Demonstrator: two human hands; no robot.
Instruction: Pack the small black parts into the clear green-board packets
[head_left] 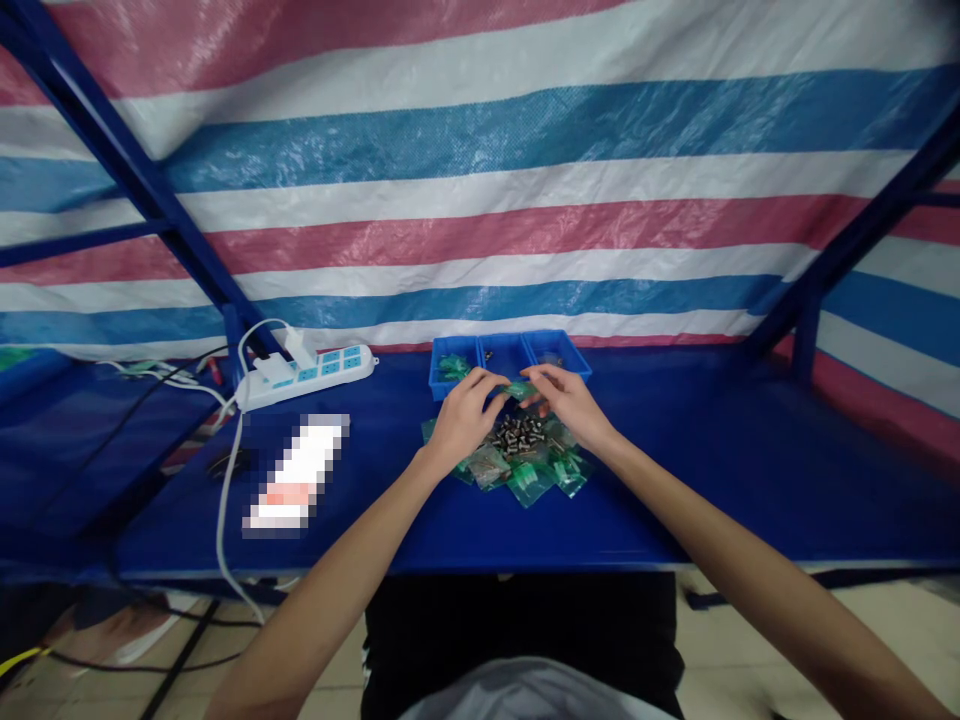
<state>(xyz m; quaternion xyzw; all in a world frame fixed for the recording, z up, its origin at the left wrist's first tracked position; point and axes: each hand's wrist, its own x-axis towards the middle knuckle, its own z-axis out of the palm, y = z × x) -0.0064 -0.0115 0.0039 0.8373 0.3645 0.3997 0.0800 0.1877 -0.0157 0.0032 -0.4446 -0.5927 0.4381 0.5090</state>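
Observation:
My left hand [463, 412] and my right hand [568, 400] meet over the middle of a blue table [735, 470]. Between their fingertips they pinch a small green plastic bag [517, 390], each hand gripping one end. Just below the hands lies a heap of small metal screws [517, 434]. Around that heap lie several small green bags [534, 478], some of them filled.
A blue three-compartment tray [510, 360] stands just behind the hands; its left compartment holds green bags. A white power strip [307, 375] with plugs and a white cable lies at the left. A blurred white object [296, 475] lies left of the pile. Blue frame bars and a striped tarp enclose the table.

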